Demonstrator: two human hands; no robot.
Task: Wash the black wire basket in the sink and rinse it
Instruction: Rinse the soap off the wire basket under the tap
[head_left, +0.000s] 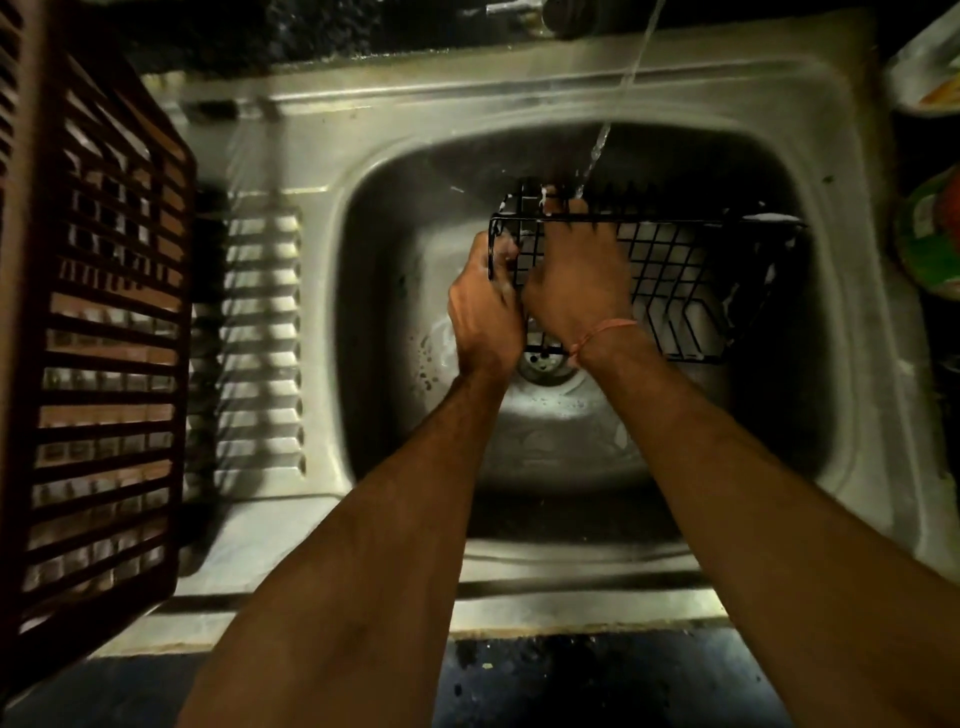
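My two bare forearms rise from the bottom of the frame and converge near its centre. My left hand (485, 306), just left of centre, has its fingers curled round the end of the black wire basket (670, 275). My right hand (574, 275), touching it on the right, lies knuckles up, fingers hooked over the basket's upper rim. A thin orange thread bracelet (605, 332) circles my right wrist.

No text legible — labels too blurred.
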